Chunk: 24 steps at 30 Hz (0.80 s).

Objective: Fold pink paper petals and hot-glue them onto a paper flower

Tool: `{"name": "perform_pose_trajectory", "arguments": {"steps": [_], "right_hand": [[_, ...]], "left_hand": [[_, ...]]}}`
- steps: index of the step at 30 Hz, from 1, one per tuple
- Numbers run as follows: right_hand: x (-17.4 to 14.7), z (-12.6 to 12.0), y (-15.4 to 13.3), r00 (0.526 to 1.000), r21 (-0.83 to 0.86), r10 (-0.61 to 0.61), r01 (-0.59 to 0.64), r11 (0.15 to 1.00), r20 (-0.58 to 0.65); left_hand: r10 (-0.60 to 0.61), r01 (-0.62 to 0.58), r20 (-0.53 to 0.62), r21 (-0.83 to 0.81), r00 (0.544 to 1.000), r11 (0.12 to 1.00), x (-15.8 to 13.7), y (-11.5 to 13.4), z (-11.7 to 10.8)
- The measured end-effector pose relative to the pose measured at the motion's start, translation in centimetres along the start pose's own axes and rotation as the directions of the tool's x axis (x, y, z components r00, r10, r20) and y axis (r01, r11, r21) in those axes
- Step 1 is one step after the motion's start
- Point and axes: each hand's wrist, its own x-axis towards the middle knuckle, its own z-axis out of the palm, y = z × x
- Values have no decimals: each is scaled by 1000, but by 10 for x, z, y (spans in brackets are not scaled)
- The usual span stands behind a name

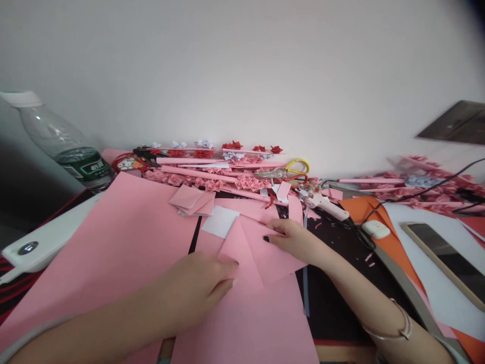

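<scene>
A folded sheet of pink paper [248,255] lies over a larger pink sheet [250,323], with a crease running down its middle. My left hand [204,283] pinches its left edge between thumb and fingers. On the right, my right hand [291,240] grips the same paper near its upper right edge, fingers bent and partly hidden. Just behind it lie a white paper square [220,222] and a small stack of pink paper squares [191,199].
Paper-flower stems [212,174] are piled along the wall, with yellow-handled scissors [282,173] on them. A glue gun [328,205] rests at right, near a phone [447,258] and a white earphone case [376,229]. A water bottle [76,146] and white device [49,237] are at left.
</scene>
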Motion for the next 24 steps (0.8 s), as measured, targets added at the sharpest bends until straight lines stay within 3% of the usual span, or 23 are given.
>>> {"name": "perform_pose_trajectory", "arguments": {"steps": [3, 7, 10, 12, 15, 19, 21, 24], "right_hand": [[3, -8, 3, 994, 101, -45, 35, 994, 104], [3, -18, 6, 955, 230, -132, 70, 971, 267], [5, -22, 8, 923, 276, -169, 72, 959, 345], [8, -22, 7, 909, 267, -185, 86, 960, 373], [14, -18, 5, 930, 168, -194, 147, 975, 313], [16, -15, 4, 949, 48, -198, 192, 980, 246], [14, -14, 4, 946, 44, -200, 195, 980, 255], [12, -15, 5, 946, 52, -197, 190, 980, 258]], "left_hand": [[29, -18, 104, -107, 994, 994, 4, 3, -3], [119, -99, 70, -238, 990, 966, 8, 6, -21], [238, -192, 54, -429, 970, 883, 10, 7, -32], [295, -245, 36, -462, 955, 852, 11, 5, -31], [243, -235, -13, -315, 970, 920, 17, -7, -19], [15, -12, -249, 14, 969, 1000, 27, -41, -9], [18, 26, -294, 145, 956, 989, 30, -59, -9], [145, -105, -152, 245, 978, 964, 35, -78, -8]]}}
